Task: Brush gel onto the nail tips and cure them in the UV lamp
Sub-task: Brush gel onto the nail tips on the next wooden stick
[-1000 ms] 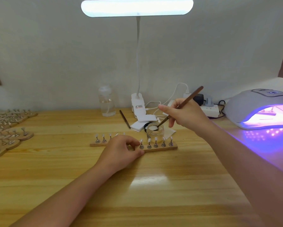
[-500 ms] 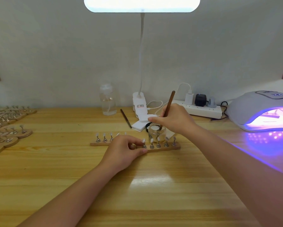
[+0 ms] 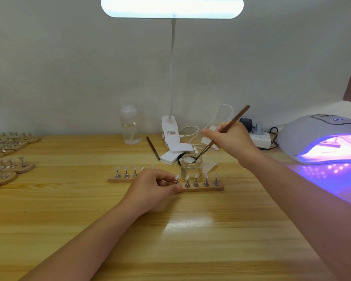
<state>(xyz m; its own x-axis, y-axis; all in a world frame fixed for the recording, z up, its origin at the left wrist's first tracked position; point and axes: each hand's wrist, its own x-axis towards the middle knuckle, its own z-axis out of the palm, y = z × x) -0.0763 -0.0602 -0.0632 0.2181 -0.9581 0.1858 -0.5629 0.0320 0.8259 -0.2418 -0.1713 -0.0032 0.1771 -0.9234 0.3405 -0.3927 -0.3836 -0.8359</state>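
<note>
Right hand (image 3: 230,139): right of frame centre, above the jar; fingers curled round the brush, held like a pen.
Brush (image 3: 223,131): brown handle slants from upper right down to lower left; tip dips into the jar mouth.
Jar (image 3: 191,166): small clear glass, lid off, standing on the table just behind the strip, centre of frame.
Left hand (image 3: 153,186): lower centre, resting on the strip's middle; thumb and forefinger pinch one stand at its base.
Strip (image 3: 203,188): long wooden bar lying across the centre of the table, partly hidden by the left hand; small metal stands upright on it.
Nail tips (image 3: 196,176): pale, one atop each stand; five show right of the left hand, at least three to its left.
UV lamp (image 3: 320,138): right edge of frame, on the table, lit violet inside; glow spills onto the wood in front. A strip seems to sit inside, blurred.
Table (image 3: 170,240): pale wood, fills the lower half.
Desk lamp (image 3: 172,7): lit bar at top centre, white neck down to a clip base behind the jar.
Bottle (image 3: 130,124): clear, with liquid, against the wall left of the lamp base.
Spare brush (image 3: 152,148): lies flat between bottle and lamp base.
Power strip (image 3: 259,137): behind the right hand, plugs in it.
More strips (image 3: 8,157): stacked at the left edge, stands on them.
</note>
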